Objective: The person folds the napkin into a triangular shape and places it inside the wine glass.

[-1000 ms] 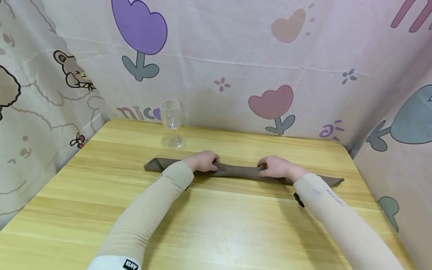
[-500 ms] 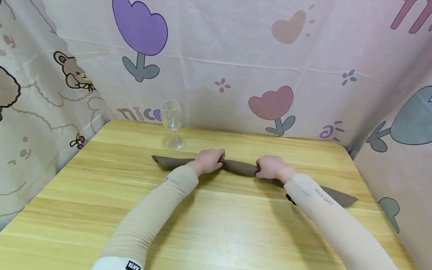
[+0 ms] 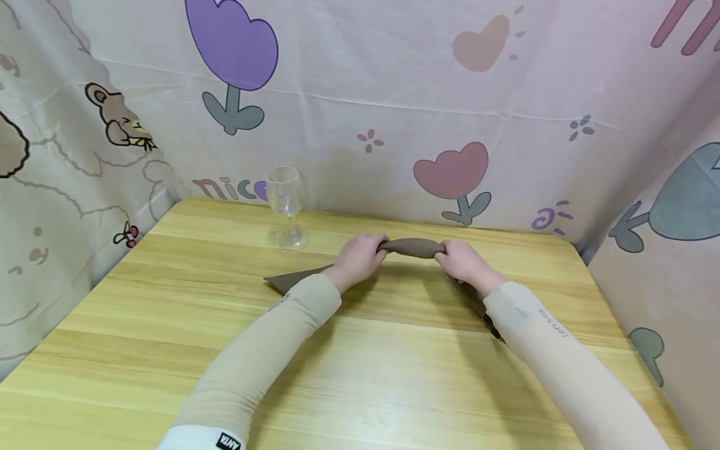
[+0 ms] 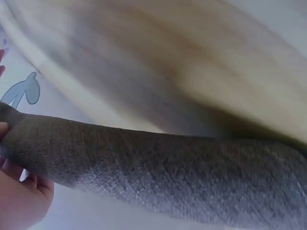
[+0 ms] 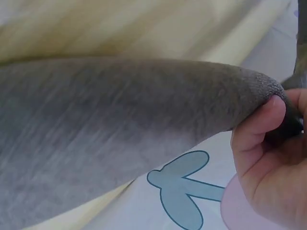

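Observation:
A brown cloth napkin [image 3: 415, 247], rolled into a long strip, is stretched between both hands above the table. My left hand [image 3: 361, 257] grips it left of its middle, and a flat pointed end hangs out past the left wrist toward the tabletop. On the other side my right hand [image 3: 464, 261] grips the roll, with the thumb pressed on the cloth in the right wrist view. The tail on that side drops below the hand and is partly hidden by the forearm. In the left wrist view the napkin [image 4: 144, 167] runs wide across the picture.
A clear stemmed wine glass [image 3: 285, 199] stands upright at the back left of the wooden table [image 3: 360, 387], behind the left hand. A printed fabric curtain [image 3: 337, 94] hangs along the back and both sides of the table.
Both hands have closed round the napkin and lifted its middle off the table, moving up and away. The ends now hang down, where before the roll lay flat. The glass has stayed put.

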{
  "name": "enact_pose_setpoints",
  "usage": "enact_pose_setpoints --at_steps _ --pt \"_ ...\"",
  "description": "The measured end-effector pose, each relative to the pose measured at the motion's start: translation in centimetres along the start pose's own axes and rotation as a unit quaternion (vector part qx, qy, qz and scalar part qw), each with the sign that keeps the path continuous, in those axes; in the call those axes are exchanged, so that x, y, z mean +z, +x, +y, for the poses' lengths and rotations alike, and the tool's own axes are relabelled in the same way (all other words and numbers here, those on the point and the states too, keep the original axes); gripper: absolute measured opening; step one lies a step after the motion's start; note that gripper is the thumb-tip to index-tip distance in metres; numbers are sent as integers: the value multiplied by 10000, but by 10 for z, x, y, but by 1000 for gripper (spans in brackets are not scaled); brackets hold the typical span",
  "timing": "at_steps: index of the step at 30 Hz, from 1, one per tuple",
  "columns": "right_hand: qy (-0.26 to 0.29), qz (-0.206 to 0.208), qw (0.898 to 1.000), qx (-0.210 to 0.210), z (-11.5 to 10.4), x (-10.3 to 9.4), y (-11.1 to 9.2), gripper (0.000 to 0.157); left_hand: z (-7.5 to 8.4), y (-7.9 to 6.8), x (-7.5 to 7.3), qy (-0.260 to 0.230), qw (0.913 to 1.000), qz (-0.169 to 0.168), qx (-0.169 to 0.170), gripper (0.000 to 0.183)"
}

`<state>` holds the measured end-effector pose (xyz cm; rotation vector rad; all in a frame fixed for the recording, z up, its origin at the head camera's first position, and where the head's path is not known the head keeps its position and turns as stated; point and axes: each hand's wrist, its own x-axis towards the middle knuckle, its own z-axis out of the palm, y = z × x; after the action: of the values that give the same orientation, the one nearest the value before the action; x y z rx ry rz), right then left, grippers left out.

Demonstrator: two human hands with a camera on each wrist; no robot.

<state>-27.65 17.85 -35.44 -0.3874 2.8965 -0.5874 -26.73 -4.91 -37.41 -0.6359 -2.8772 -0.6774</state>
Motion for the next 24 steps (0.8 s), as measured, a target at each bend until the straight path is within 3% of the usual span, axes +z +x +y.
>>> enact_pose_setpoints --at_steps 5,11,20,24 --pt "946 178 9948 329 -7 -8 2 25 6 5 -4 -167 9994 302 -75 27" --pt "2063 444 9750 693 -13 -12 5 36 9 10 -6 -430 9978 495 118 32" --pt "3259 723 9397 744 -18 -13 10 34 11 13 -9 -997 9948 152 109 41" --pt "3758 914 9197 671 -21 -15 12 34 11 14 -12 -1559 9877 63 93 44"
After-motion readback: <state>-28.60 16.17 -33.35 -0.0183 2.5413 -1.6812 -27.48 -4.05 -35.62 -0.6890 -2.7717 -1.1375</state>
